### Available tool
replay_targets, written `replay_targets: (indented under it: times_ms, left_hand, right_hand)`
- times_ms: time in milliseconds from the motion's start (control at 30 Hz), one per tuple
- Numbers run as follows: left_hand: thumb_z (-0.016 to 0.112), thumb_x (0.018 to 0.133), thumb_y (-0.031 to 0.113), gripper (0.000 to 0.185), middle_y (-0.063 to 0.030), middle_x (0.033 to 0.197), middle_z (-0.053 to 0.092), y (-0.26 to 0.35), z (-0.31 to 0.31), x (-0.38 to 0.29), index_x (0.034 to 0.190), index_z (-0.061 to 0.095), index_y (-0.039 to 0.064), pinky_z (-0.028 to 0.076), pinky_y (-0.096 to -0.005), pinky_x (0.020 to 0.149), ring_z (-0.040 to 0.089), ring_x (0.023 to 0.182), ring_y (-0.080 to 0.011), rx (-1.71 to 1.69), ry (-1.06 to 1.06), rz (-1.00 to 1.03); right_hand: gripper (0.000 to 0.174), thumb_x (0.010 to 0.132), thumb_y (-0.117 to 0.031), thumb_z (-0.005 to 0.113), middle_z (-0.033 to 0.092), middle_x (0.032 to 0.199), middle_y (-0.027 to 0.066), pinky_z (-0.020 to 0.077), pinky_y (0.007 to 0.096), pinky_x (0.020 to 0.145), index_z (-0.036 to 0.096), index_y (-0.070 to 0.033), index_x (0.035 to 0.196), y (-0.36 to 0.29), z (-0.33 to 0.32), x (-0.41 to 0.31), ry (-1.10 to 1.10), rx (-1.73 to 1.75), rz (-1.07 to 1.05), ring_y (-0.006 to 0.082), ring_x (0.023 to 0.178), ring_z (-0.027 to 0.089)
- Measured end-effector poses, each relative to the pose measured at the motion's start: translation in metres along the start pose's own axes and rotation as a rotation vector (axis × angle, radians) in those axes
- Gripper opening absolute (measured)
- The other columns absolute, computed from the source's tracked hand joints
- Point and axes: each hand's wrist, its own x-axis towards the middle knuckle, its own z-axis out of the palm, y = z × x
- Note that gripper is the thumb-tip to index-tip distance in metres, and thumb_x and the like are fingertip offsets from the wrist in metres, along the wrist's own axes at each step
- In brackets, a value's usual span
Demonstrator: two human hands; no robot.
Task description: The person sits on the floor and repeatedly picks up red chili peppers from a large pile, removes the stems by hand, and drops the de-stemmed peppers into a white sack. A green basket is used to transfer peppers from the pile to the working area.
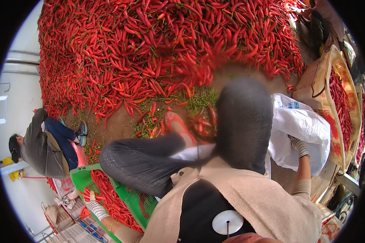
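My left hand (92,199), in a striped glove, is at the left wall of a green plastic crate (129,197) of red chili peppers (114,197). Its fingers close around several peppers, which stick out on both sides. My right hand (295,145), also in a striped glove, is at the white woven sack (304,121) on my right; its fingertips are hidden by the sack's folds, so its grip is unclear. A large heap of red chili peppers (170,45) lies before me. Loose green stems (202,98) and peppers lie around my red shoe (179,124).
Another person (45,148) sits bent over at the left, beside the heap. A large lined crate (316,79) of peppers stands at the right. Further crates (79,232) stand at the lower left. My raised knee (245,121) hides part of the floor.
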Motion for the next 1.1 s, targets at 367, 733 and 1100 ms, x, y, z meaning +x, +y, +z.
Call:
replay_targets:
  times_ms: [367, 733, 1100]
  left_hand:
    - [0.057, 0.087, 0.023, 0.053, -0.0216, 0.129, 0.049, 0.062, 0.054, -0.028, 0.131, 0.043, -0.003, 0.037, -0.0369, 0.101, 0.049, 0.116, -0.0323, 0.734, -0.089, 0.232]
    - [0.048, 0.094, 0.020, 0.027, -0.0131, 0.112, 0.061, 0.209, 0.390, -0.201, 0.114, 0.056, 0.003, 0.052, -0.0340, 0.082, 0.061, 0.097, -0.0237, -1.112, -1.107, -0.294]
    - [0.053, 0.092, 0.026, 0.034, -0.0129, 0.101, 0.064, 0.098, 0.533, -0.239, 0.116, 0.052, 0.002, 0.055, -0.0339, 0.074, 0.064, 0.089, -0.0220, -0.555, -1.461, -0.830]
  right_hand:
    - [0.017, 0.089, -0.018, 0.056, 0.065, 0.083, 0.0089, 0.0501, 0.0286, 0.066, 0.061, -0.005, 0.100, -0.110, -0.124, -0.052, -0.310, 0.747, 0.046, 0.0191, 0.072, 0.062]
    - [0.035, 0.083, -0.032, 0.062, 0.064, 0.085, 0.0194, 0.0495, 0.0421, 0.070, 0.055, -0.003, 0.102, -0.340, -0.171, 0.224, 0.548, 0.206, -0.527, 0.0362, 0.081, 0.062]
    - [0.022, 0.083, -0.005, 0.058, 0.064, 0.082, 0.0105, 0.0505, 0.0287, 0.064, 0.056, -0.002, 0.105, -0.356, -0.090, 0.200, 0.714, 0.846, -0.672, 0.0173, 0.074, 0.062]
